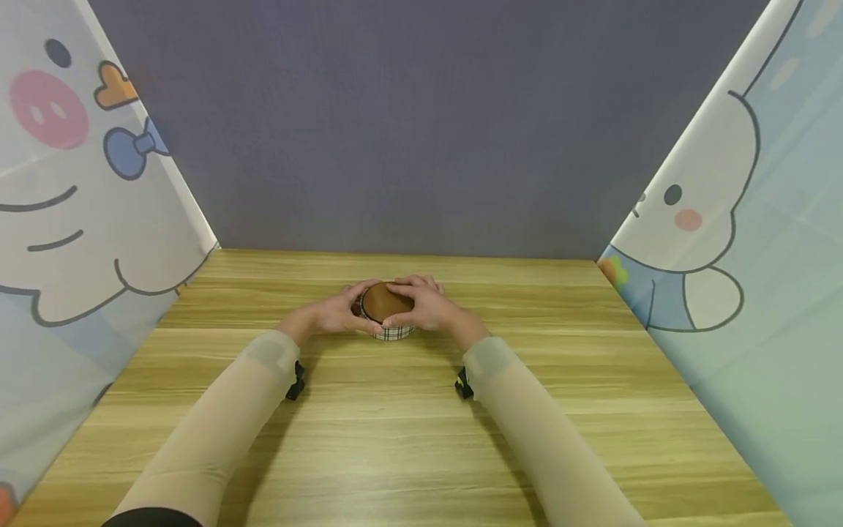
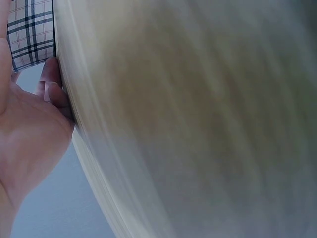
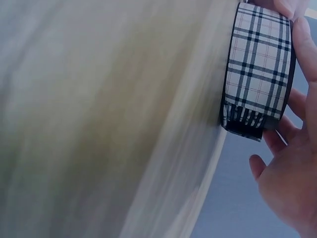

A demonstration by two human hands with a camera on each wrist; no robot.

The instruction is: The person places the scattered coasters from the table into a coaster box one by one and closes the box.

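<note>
Slipping looks like the main risk: the round box (image 1: 387, 313) is small and low, and both hands crowd it from opposite sides, so an uneven squeeze could tip it or send it skidding across the smooth desk (image 1: 408, 439). The brown lid (image 1: 382, 300) sits under the fingertips; if one hand lifts while the other presses down, the lid could jam crooked or pop loose. How tightly the lid fits cannot be told.

The box stands on the desk toward its far edge, about midway between the left and right edges, well away from the near edge. The left hand (image 1: 339, 315) curls round its left side, fingers against the plaid wall (image 2: 29, 29) and the desk top. The right hand (image 1: 424, 304) wraps it from the right, fingers arched over the lid's far rim and thumb on the near side; the right wrist view shows fingers bent round the plaid band (image 3: 257, 74). Both hands are clamped on the box, almost meeting above it.
</note>
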